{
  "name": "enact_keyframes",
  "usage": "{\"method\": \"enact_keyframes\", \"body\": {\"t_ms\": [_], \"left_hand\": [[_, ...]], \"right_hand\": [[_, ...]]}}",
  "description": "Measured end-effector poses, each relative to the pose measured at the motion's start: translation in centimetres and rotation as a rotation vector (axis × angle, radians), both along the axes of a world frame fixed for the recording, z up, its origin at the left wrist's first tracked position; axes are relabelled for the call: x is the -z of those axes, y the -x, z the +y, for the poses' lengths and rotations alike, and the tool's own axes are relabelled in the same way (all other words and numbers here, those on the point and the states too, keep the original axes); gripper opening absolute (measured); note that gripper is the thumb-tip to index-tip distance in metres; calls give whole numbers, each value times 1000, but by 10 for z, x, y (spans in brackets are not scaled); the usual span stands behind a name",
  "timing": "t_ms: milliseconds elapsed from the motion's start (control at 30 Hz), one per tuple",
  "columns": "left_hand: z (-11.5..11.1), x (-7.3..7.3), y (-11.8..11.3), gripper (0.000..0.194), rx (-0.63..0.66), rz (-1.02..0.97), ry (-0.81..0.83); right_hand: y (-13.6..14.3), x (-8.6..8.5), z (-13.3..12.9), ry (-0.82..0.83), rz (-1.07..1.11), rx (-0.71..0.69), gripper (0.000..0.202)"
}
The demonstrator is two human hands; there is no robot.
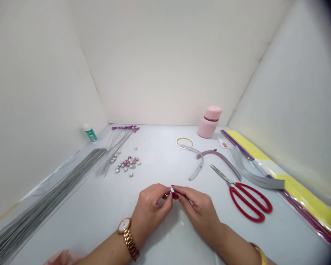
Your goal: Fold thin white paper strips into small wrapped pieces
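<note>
My left hand (pixel 155 201) and my right hand (pixel 197 204) meet at the near middle of the table. Their fingertips pinch a tiny silver paper star (pixel 171 190) from both sides, and the fingers hide most of it. Beyond my left hand lies a loose cluster of small folded stars (pixel 129 162), mostly silver, with some pink and purple. To the right of my right hand lie red-handled scissors (pixel 249 201), blades a little apart. Strips of silver paper (pixel 195 171) and mauve paper (pixel 223 157) curl on the table nearby.
A long bundle of grey wires (pixel 52 187) runs along the left; purple stars (pixel 125 128) tip several wires behind it. A glue stick (pixel 90 133), tape ring (pixel 185 143), pink flask (pixel 209 122) and small glue bottle (pixel 223 143) stand or lie farther back. Yellow-topped sheets (pixel 278 173) line the right.
</note>
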State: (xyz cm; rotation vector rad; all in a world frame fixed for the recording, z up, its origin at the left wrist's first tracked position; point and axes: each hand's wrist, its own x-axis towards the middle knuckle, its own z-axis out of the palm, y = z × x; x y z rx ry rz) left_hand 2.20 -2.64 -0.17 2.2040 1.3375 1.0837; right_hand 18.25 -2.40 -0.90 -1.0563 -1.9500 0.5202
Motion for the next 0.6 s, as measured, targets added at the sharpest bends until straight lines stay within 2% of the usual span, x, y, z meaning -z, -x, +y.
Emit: {"method": "enact_keyframes", "body": {"t_ms": [267, 500, 600], "left_hand": [[1, -1, 0, 18, 36, 87, -14], [1, 4, -6, 20, -52, 113, -67], [4, 4, -8, 21, -84, 118, -44]], "right_hand": [[3, -6, -1, 48, 20, -18, 23], [9, 4, 0, -48, -60, 50, 24], [11, 4, 2, -19, -53, 79, 23]]}}
